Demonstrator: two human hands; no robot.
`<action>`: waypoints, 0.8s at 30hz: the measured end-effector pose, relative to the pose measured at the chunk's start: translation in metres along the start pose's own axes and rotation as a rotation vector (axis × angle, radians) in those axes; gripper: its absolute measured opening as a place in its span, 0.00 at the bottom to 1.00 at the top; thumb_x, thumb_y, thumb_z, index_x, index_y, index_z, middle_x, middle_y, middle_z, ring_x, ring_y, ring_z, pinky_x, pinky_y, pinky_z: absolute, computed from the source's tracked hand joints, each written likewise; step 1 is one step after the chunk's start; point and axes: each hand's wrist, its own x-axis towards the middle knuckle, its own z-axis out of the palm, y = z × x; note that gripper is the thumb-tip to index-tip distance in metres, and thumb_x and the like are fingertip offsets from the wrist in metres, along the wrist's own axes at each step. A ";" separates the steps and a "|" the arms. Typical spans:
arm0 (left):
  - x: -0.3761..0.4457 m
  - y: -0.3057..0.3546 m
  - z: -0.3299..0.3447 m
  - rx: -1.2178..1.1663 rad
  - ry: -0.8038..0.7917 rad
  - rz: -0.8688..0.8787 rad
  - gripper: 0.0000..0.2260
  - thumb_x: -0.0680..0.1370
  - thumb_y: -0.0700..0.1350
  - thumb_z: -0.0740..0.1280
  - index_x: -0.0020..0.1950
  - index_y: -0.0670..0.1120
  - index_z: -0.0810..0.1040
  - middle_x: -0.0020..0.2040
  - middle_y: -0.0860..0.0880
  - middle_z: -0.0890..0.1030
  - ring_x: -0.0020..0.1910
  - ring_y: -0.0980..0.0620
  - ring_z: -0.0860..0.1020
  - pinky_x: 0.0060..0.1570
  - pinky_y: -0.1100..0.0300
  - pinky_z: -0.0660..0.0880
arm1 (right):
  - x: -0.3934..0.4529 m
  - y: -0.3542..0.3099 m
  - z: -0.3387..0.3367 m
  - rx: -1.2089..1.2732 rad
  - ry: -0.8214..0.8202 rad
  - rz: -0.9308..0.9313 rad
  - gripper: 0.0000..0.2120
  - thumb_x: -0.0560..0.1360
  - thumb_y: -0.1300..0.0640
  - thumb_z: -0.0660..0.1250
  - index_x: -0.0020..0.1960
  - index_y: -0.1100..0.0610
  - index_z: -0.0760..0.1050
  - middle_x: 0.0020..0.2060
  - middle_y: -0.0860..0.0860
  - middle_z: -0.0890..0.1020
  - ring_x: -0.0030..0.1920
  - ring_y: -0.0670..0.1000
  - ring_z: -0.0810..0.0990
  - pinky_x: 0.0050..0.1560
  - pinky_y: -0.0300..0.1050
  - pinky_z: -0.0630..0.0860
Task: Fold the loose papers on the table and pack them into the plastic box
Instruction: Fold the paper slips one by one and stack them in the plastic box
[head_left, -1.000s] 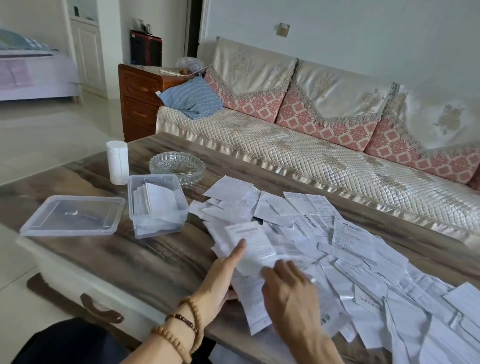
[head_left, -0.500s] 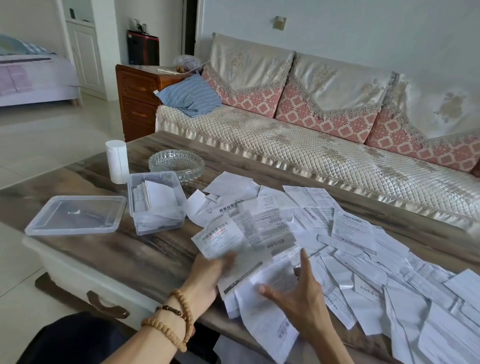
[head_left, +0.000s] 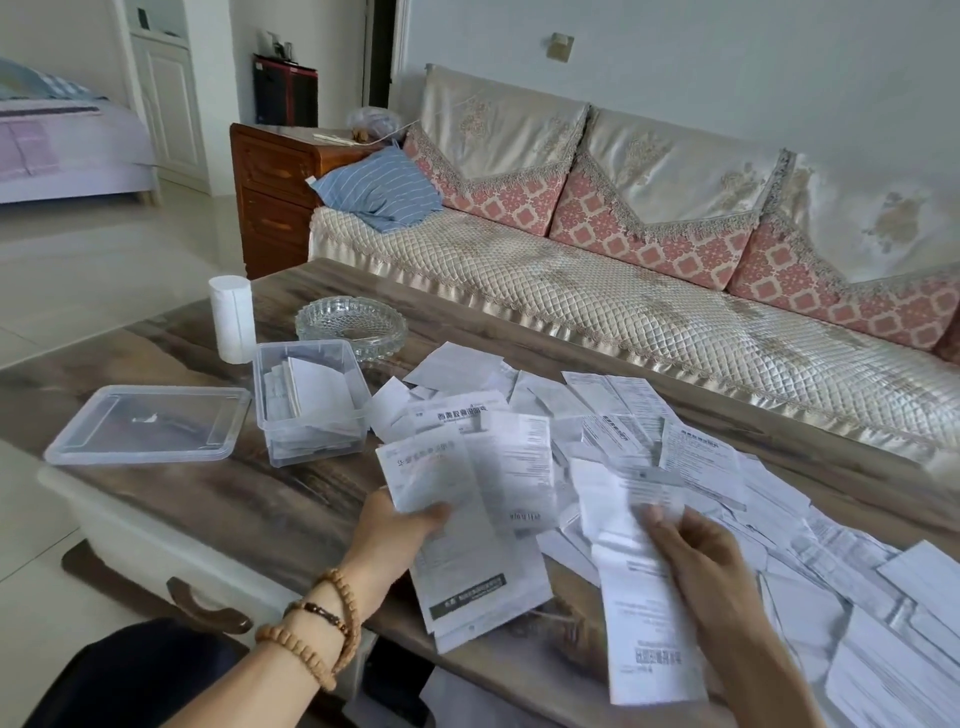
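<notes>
Many loose printed papers (head_left: 691, 457) lie spread over the right half of the wooden table (head_left: 249, 499). My left hand (head_left: 395, 530) grips a bunch of several sheets (head_left: 478, 519), lifted off the table. My right hand (head_left: 701, 556) pinches a long printed sheet (head_left: 639, 618) that hangs down toward me. The clear plastic box (head_left: 306, 405) stands left of the pile, open, with folded papers inside. Its clear lid (head_left: 150, 423) lies flat on the table further left.
A glass ashtray (head_left: 350, 325) sits behind the box and a white roll (head_left: 232, 318) stands beside it. A sofa (head_left: 649, 291) runs along the table's far side. A wooden cabinet (head_left: 280, 192) stands at the sofa's left end.
Both hands have lifted papers off the pile. The left hand's bunch rose and fanned out; the right hand, open before, now holds a long sheet pulled toward me.
</notes>
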 end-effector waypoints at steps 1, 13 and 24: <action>-0.003 0.000 0.001 0.003 -0.040 0.003 0.07 0.74 0.38 0.73 0.51 0.44 0.83 0.46 0.49 0.86 0.49 0.49 0.84 0.48 0.55 0.80 | 0.001 -0.002 0.010 -0.099 -0.013 -0.050 0.14 0.74 0.54 0.70 0.39 0.66 0.79 0.30 0.56 0.81 0.28 0.50 0.77 0.27 0.40 0.72; -0.023 0.009 -0.007 0.226 -0.165 0.097 0.05 0.74 0.40 0.74 0.49 0.46 0.82 0.43 0.51 0.86 0.43 0.54 0.84 0.49 0.55 0.80 | 0.005 0.026 0.081 -0.625 0.292 -0.137 0.43 0.66 0.33 0.72 0.73 0.54 0.64 0.66 0.54 0.71 0.66 0.54 0.70 0.65 0.55 0.70; -0.015 0.011 -0.002 0.249 -0.201 0.209 0.44 0.68 0.42 0.77 0.76 0.59 0.57 0.67 0.58 0.75 0.65 0.57 0.75 0.65 0.48 0.73 | 0.000 0.018 0.107 0.043 -0.151 0.001 0.33 0.65 0.49 0.78 0.67 0.50 0.71 0.56 0.51 0.83 0.56 0.55 0.82 0.57 0.54 0.79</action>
